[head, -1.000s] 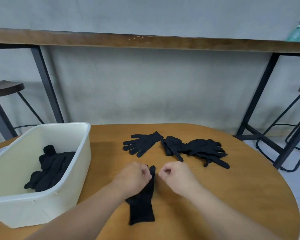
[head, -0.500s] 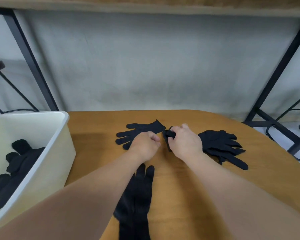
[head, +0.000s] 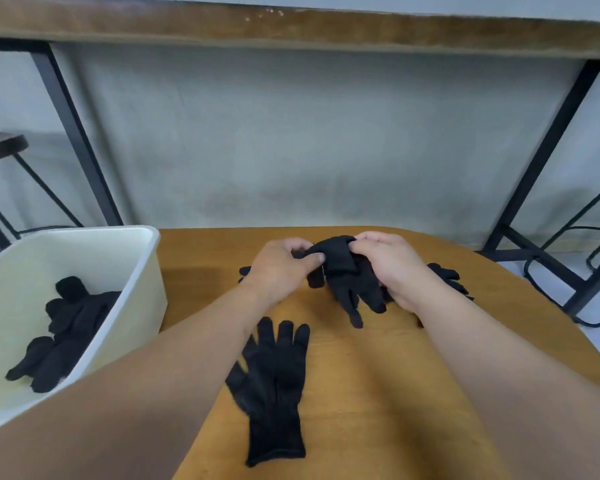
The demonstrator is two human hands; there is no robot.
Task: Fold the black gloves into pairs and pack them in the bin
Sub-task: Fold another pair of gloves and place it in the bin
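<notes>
Left hand [head: 280,268]: fingers and thumb pinch the cuff end of a held glove [head: 347,275], lifted over the far part of the tabletop [head: 378,375].
Right hand [head: 388,268]: pinches the same cuff from the other side; the glove's fingers hang down toward the wood.
Flat glove [head: 274,386]: lies between the forearms, fingers pointing away, cuff nearest the camera.
Other gloves [head: 447,277]: a dark heap just behind the right hand, mostly hidden; more black fingertips peek out left of the left hand.
Bin [head: 146,271]: white, at the tabletop's left edge, with folded gloves [head: 66,330] lying inside.
</notes>
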